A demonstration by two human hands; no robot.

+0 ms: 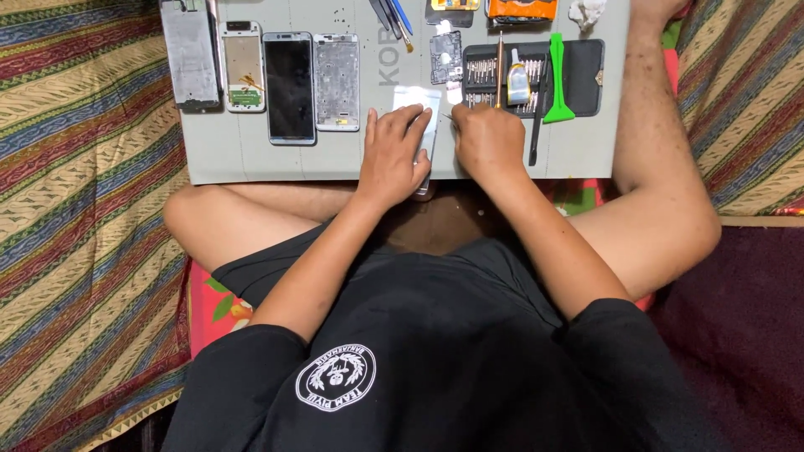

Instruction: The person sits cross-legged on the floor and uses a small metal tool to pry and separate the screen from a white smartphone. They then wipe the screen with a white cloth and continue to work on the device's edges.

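A person sits cross-legged with a pale grey rectangular work mat [251, 159] laid across the knees, and both hands rest near its lower edge. The left hand [394, 159] lies flat, fingers spread a little, pressing down on a thin, shiny, pale rectangular phone panel [423, 105] that juts out above and to the right of the fingers. The right hand [487, 138] is curled loosely, touching the panel's right edge; a small thin tool tip seems to show by its fingertips, but whether it grips anything I cannot tell. Above the right hand sits an open black tool case [586, 75] with rows of small metal screwdriver bits, and a bright green plastic pry tool [557, 79] lies upright across it. A small dark circuit board [445, 57] lies just left of the case. Further left, well apart from the hands, four phone parts lie side by side: a grey metal back plate [190, 54], a white frame with a tan inner board [243, 67], a black glass screen [290, 88], and a silver-white middle frame [337, 82]. An orange device [522, 8] sits at the top edge. A striped woven cloth [84, 209] covers the floor around.
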